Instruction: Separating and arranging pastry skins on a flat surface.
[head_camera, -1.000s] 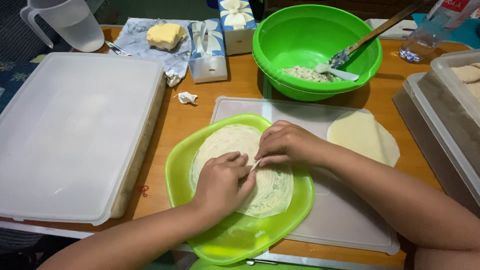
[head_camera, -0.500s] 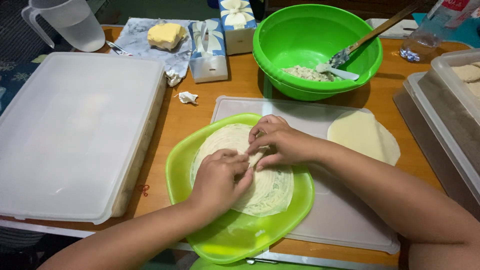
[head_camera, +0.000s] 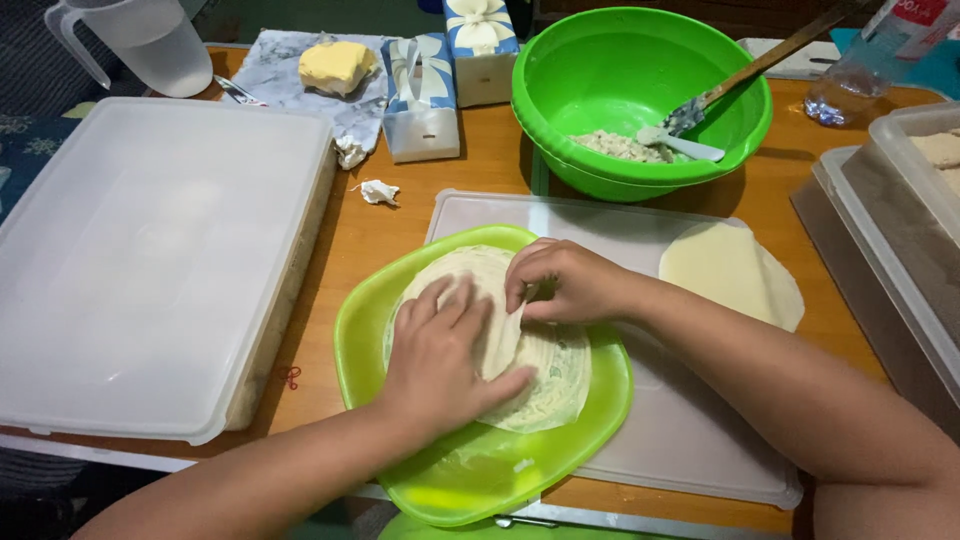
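Left hand (head_camera: 440, 360) flat and spread, palm down, pressing on the stack of thin round pale dough wrappers (head_camera: 545, 375). Right hand (head_camera: 560, 283) curled at the stack's upper edge, fingertips pinching up the rim of the topmost sheet, just beside the left hand's fingers. Stack lying in the middle of a lime-green plastic plate with rounded corners (head_camera: 470, 480), itself resting partly on a translucent white plastic cutting board (head_camera: 680, 440) on the orange-brown wooden counter (head_camera: 360, 240).

One separate pale round wrapper (head_camera: 730, 275) laid flat on the board's far right corner, apart from the plate. Behind the board, a large round bright-green plastic bowl (head_camera: 610, 70) with a small heap of whitish crumbly filling (head_camera: 620, 147) at the bottom, a white spatula and a long-handled utensil (head_camera: 740, 80) leaning inside.

Left of the plate, a big rectangular translucent white lidded plastic box (head_camera: 150, 260). Far left corner: a clear plastic jug with handle (head_camera: 150, 40). Next to it, a yellow block of butter (head_camera: 335, 65) on crumpled silver-grey wrapping. Two small box-shaped packages, blue and white with a white bow pattern (head_camera: 420, 95), standing upright between butter and bowl. Two crumpled scraps of white paper (head_camera: 378, 190) on the counter below them. Right edge: stacked translucent grey plastic tubs (head_camera: 880, 230); behind them a clear plastic bottle with a red-and-white label (head_camera: 880, 60), only partly in view.
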